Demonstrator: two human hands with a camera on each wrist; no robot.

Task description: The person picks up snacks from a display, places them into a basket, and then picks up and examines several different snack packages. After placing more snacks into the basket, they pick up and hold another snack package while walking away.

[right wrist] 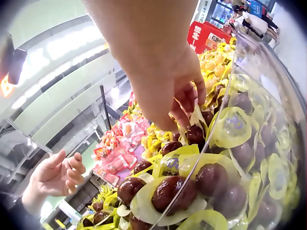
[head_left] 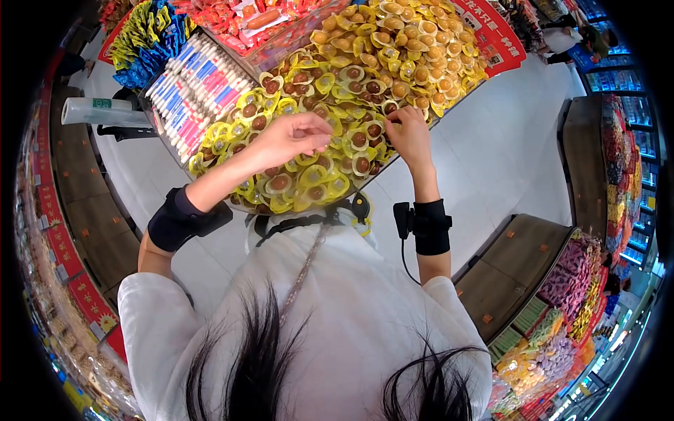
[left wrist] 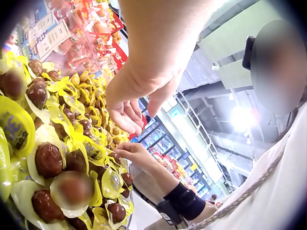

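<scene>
A heap of vacuum-packed brown eggs (head_left: 330, 151) in yellow-and-clear wrappers lies below both hands. My right hand (head_left: 411, 137) is at the right side of the heap, near the bin's edge. Its thumb and fingertips pinch the wrapper of a packed brown egg (right wrist: 195, 135), seen in the right wrist view. My left hand (head_left: 291, 137) hovers over the middle of the heap, palm turned inward, with its fingers loosely bent and nothing in them. The left wrist view shows that hand (left wrist: 139, 91) above the packs, apart from the right hand (left wrist: 139, 155).
Paler yellow packed eggs (head_left: 411, 49) fill the far right. White, blue and pink sticks (head_left: 200, 91) lie at the left, red packets (head_left: 253, 21) behind. A clear bin wall (right wrist: 192, 167) edges the heap. A plastic bag roll (head_left: 102, 112) juts out left. Other display stands (head_left: 519, 274) surround the aisle.
</scene>
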